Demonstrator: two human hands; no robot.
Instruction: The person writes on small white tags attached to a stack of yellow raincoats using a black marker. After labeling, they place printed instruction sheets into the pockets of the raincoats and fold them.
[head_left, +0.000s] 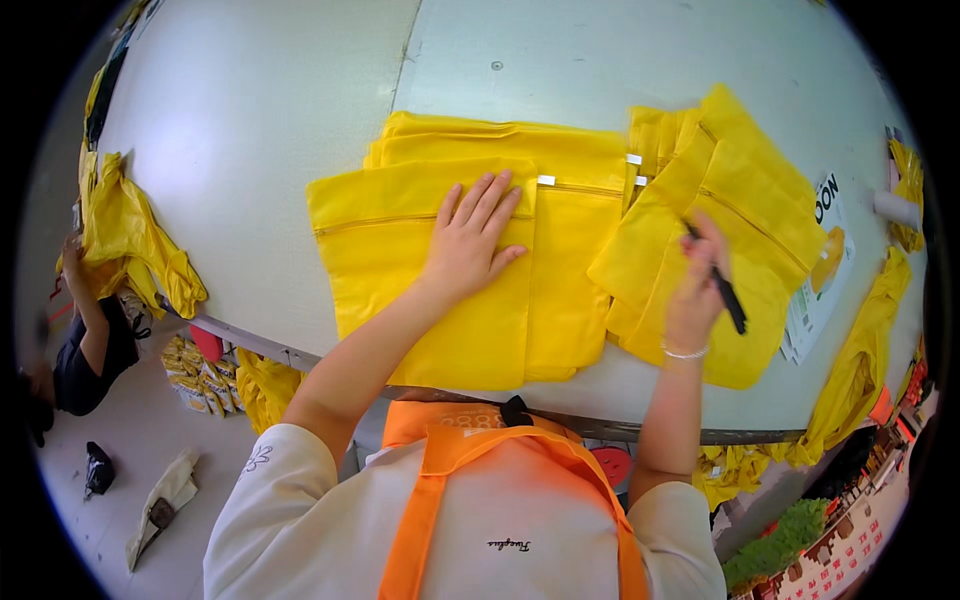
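Observation:
My left hand [475,235] lies flat with fingers stretched on a yellow fabric bag [400,300] that has a zipper across its upper part. Beneath it, shifted to the right, are more yellow zippered bags [570,290] with small white tags at their edges. My right hand [703,285], slightly blurred, grips a slim black pen-like tool [728,298]; its exact kind is unclear. That hand is over a second, slanted pile of yellow zippered bags [770,190], and I cannot tell whether it touches them.
Printed white sheets or packages [822,290] stick out beside the right pile on the pale table [270,90]. Crumpled yellow fabric [130,235] hangs at the left edge near another person's arm [90,320]. More yellow fabric [850,370] lies along the right edge.

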